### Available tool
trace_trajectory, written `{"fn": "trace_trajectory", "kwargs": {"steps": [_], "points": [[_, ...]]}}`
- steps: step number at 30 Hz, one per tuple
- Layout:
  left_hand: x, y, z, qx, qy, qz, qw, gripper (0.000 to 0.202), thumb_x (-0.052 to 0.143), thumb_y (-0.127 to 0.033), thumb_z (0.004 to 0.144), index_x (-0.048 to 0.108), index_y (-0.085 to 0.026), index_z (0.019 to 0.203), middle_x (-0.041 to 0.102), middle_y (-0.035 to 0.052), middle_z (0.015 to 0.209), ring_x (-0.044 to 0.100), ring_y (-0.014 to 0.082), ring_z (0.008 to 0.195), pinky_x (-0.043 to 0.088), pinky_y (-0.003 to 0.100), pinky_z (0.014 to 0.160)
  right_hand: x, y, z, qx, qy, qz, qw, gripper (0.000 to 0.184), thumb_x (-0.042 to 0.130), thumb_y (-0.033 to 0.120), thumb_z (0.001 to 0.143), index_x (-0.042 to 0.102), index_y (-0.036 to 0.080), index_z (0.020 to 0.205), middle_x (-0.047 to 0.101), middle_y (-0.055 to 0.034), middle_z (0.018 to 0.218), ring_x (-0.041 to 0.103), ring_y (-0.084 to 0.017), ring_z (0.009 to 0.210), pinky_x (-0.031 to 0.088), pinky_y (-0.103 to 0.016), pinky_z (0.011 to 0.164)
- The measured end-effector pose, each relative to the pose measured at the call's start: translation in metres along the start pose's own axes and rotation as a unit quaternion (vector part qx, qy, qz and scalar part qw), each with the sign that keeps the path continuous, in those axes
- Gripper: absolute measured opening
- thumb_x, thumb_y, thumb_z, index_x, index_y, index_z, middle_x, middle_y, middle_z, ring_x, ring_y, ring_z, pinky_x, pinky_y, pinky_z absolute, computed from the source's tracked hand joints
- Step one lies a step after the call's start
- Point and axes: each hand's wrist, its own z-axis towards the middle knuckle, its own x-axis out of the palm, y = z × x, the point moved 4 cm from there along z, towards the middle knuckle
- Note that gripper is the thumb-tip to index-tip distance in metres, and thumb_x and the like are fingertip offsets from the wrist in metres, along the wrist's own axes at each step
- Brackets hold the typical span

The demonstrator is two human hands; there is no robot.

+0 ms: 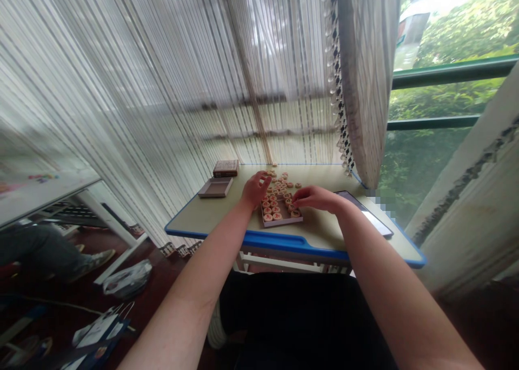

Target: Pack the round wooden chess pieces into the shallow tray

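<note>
On the small desk, a shallow open box (283, 223) holds rows of round wooden Chinese chess pieces (276, 209) with red and dark characters. My left hand (255, 190) is over the box's left far corner, its thumb and fingers apart and curved beside loose Chinese chess pieces (285, 175) heaped behind the box. From the right, my right hand (317, 198) reaches to the box's right side. Its fingertips are closed on a Chinese chess piece (291, 207) in the right column. Bare box floor shows between the left rows and the right column.
A box lid (216, 187) lies at the desk's left, before a thick brown book (226, 167). A tablet (375, 222) rests on the right. The desk has a blue edge (275, 239). String curtains (243, 78) hang behind it. At left are another table (48, 183) and a seated person's leg (44, 251).
</note>
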Motion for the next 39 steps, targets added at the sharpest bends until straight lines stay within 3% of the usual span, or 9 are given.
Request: {"fn": "trace_trajectory", "kwargs": {"steps": [2, 5, 7, 9, 13, 17, 23, 34, 39], "points": [[0.000, -0.001, 0.000, 0.008, 0.003, 0.002, 1.000, 0.039, 0.037, -0.050, 0.084, 0.054, -0.021, 0.104, 0.063, 0.0038, 0.089, 0.059, 0.0113, 0.064, 0.046, 0.024, 0.062, -0.005, -0.006, 0.004, 0.011, -0.051, -0.005, 0.999, 0.030, 0.058, 0.037, 0.070, 0.066, 0.019, 0.093, 0.065, -0.0027, 0.081, 0.057, -0.015, 0.069, 0.043, -0.024, 0.063], [0.001, -0.003, 0.001, 0.022, 0.004, 0.020, 1.000, 0.036, 0.039, -0.046, 0.084, 0.060, -0.018, 0.094, 0.063, 0.0049, 0.091, 0.059, 0.0112, 0.065, 0.046, 0.025, 0.065, -0.022, -0.022, 0.008, 0.060, -0.209, -0.091, 0.972, 0.034, 0.053, 0.028, 0.072, 0.063, 0.019, 0.103, 0.063, -0.0046, 0.083, 0.055, -0.014, 0.067, 0.043, -0.025, 0.063], [0.002, -0.005, 0.001, 0.036, 0.017, 0.035, 0.999, 0.033, 0.044, -0.043, 0.082, 0.062, -0.017, 0.087, 0.063, 0.0055, 0.090, 0.058, 0.0113, 0.067, 0.047, 0.025, 0.067, -0.032, -0.030, 0.009, 0.073, -0.292, -0.171, 0.938, 0.031, 0.050, 0.019, 0.071, 0.065, 0.018, 0.098, 0.062, -0.0063, 0.087, 0.055, -0.015, 0.074, 0.042, -0.025, 0.070], [0.004, -0.008, 0.001, 0.052, 0.032, 0.042, 0.997, 0.028, 0.049, -0.040, 0.079, 0.064, -0.016, 0.084, 0.062, 0.0055, 0.087, 0.058, 0.0118, 0.069, 0.047, 0.026, 0.068, -0.036, -0.034, 0.010, 0.072, -0.317, -0.216, 0.921, 0.029, 0.049, 0.016, 0.069, 0.068, 0.018, 0.090, 0.061, -0.0068, 0.089, 0.055, -0.016, 0.079, 0.041, -0.025, 0.075], [0.004, -0.011, 0.001, 0.073, 0.036, 0.043, 0.996, 0.023, 0.053, -0.036, 0.076, 0.065, -0.017, 0.082, 0.062, 0.0060, 0.087, 0.057, 0.0141, 0.077, 0.048, 0.027, 0.070, -0.028, -0.024, 0.009, 0.055, -0.282, -0.183, 0.940, 0.024, 0.053, 0.025, 0.070, 0.070, 0.020, 0.087, 0.060, -0.0057, 0.088, 0.055, -0.015, 0.075, 0.042, -0.025, 0.072], [0.002, -0.010, 0.000, 0.079, 0.019, 0.045, 0.996, 0.020, 0.055, -0.033, 0.076, 0.066, -0.018, 0.083, 0.062, 0.0067, 0.092, 0.057, 0.0161, 0.085, 0.048, 0.027, 0.070, -0.005, 0.000, 0.010, -0.029, -0.135, -0.083, 0.987, 0.026, 0.059, 0.037, 0.069, 0.070, 0.021, 0.086, 0.061, -0.0027, 0.087, 0.055, -0.013, 0.071, 0.043, -0.023, 0.064], [0.002, -0.007, 0.000, 0.075, 0.024, 0.059, 0.995, 0.021, 0.055, -0.033, 0.075, 0.065, -0.018, 0.085, 0.061, 0.0067, 0.094, 0.058, 0.0150, 0.080, 0.048, 0.028, 0.072, 0.007, 0.005, 0.007, -0.028, -0.009, -0.015, 0.999, 0.022, 0.062, 0.032, 0.065, 0.071, 0.021, 0.082, 0.067, -0.0006, 0.081, 0.058, -0.015, 0.075, 0.044, -0.024, 0.070], [-0.002, -0.012, 0.000, 0.076, 0.011, 0.052, 0.996, 0.030, 0.047, -0.041, 0.080, 0.064, -0.016, 0.080, 0.060, 0.0052, 0.085, 0.055, 0.0117, 0.069, 0.046, 0.027, 0.071, 0.010, 0.002, 0.006, -0.012, -0.010, -0.032, 0.999, 0.023, 0.066, 0.037, 0.062, 0.071, 0.022, 0.078, 0.068, 0.0012, 0.075, 0.059, -0.016, 0.075, 0.043, -0.025, 0.070], [-0.004, -0.012, 0.000, 0.075, 0.011, 0.044, 0.996, 0.036, 0.042, -0.046, 0.082, 0.064, -0.016, 0.079, 0.060, 0.0048, 0.083, 0.055, 0.0119, 0.069, 0.045, 0.027, 0.071, -0.002, 0.000, 0.004, 0.018, -0.083, 0.003, 0.996, 0.034, 0.059, 0.045, 0.068, 0.070, 0.017, 0.083, 0.067, -0.0029, 0.076, 0.057, -0.016, 0.071, 0.043, -0.025, 0.062]]}}
